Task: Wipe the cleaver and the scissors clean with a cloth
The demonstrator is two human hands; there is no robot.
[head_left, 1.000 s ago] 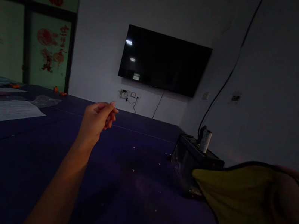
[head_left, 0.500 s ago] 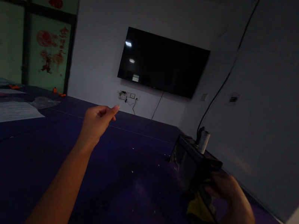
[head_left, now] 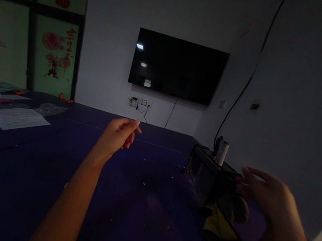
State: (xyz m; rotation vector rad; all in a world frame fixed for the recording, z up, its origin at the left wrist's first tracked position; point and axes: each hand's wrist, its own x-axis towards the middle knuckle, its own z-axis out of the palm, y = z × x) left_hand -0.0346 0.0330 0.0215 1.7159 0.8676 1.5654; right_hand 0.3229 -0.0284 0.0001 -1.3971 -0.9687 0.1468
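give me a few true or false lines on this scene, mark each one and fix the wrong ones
1. A whitish cylinder stands on the black box. True.
2. The left hand grips the whitish cylinder. False: the left hand is well away from it, with no object visible in it.
3. The yellow item is at the near end of the black box. True.
4. The right hand is over the printed sheet. False: the right hand is near the black box; the printed sheet lies off to the left.
5. The television hangs above wall sockets. True.
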